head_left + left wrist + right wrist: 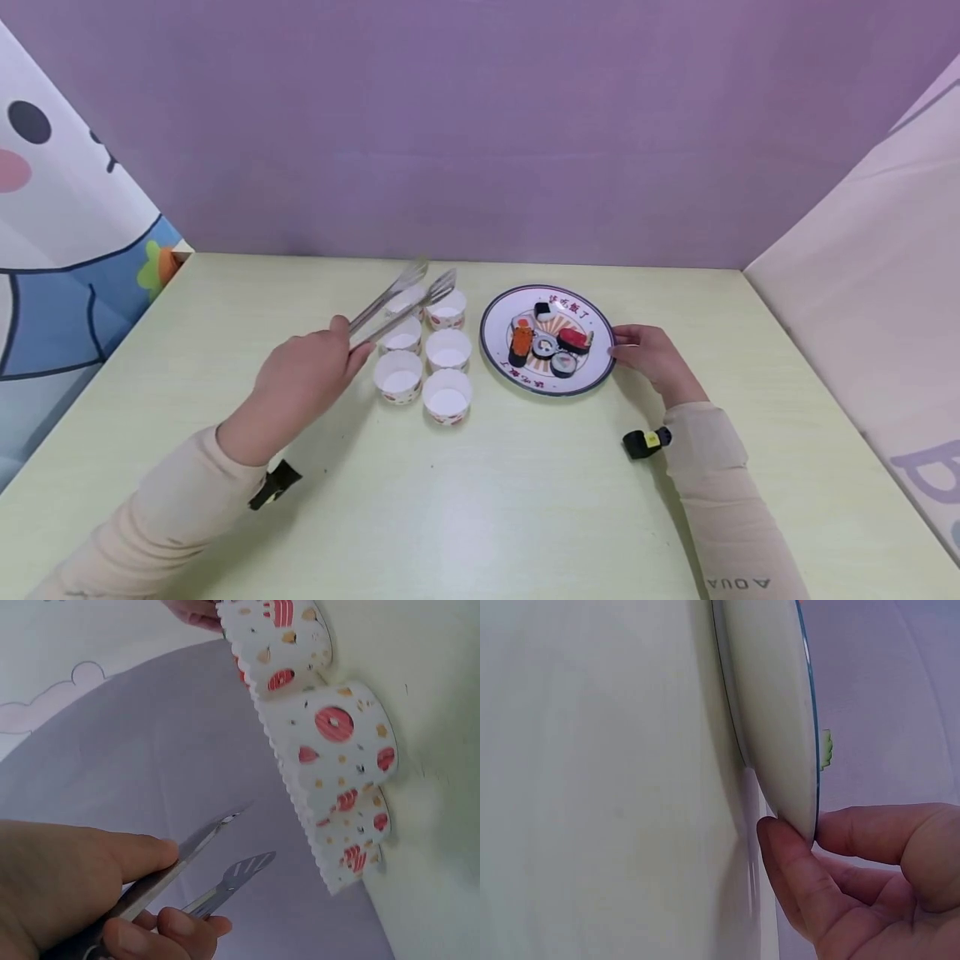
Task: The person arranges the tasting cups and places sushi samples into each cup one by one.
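Note:
In the head view my left hand (303, 375) grips a pair of metal tongs (397, 304), whose two tips stand apart above the back paper cups. The left wrist view shows thumb and fingers on either arm of the tongs (247, 870). White paper cups (447, 392) with red and yellow prints stand in two columns below them; the cups I can see into hold nothing. With thumb and fingers my right hand (652, 358) pinches the right rim of a round plate (498, 354). Several sushi pieces (543, 346) lie on that plate, one with an orange top and one with a red top.
The pale table (480, 500) runs up to a purple backdrop (480, 133). A cartoon-printed cloth (67, 250) hangs on the left, and a pale pink one (870, 250) borders the right side.

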Tool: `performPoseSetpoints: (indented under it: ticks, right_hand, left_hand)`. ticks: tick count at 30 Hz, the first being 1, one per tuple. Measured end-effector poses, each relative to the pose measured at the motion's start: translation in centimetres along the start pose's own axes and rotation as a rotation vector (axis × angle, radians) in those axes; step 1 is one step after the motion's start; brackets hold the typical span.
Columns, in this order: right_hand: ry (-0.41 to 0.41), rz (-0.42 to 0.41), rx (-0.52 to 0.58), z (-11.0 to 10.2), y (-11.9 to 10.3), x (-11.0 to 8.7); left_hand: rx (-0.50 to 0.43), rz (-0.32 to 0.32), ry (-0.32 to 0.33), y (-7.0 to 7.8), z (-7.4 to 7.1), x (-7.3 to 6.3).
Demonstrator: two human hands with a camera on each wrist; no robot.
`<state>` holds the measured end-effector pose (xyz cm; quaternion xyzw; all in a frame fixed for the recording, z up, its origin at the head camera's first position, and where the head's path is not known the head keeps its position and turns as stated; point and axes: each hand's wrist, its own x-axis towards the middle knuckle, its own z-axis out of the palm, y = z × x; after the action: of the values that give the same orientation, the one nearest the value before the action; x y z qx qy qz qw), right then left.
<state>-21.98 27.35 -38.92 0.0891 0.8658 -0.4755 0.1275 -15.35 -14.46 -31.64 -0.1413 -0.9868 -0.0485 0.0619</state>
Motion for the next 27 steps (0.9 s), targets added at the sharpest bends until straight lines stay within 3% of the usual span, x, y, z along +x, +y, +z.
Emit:
performPoseSetpoints:
  ticks: [17,27]
  right_hand:
    - [-0.007,0.007,0.000,0.0,0.0,0.1]
    - [-0.002,0.028,0.005,0.0,0.1,0.2]
  left_hand:
    - [-0.007,0.111,-0.011,3.5,1.2,-0.5]
    - [-0.006,0.190,0.035,5.0,2.1,-0.6]
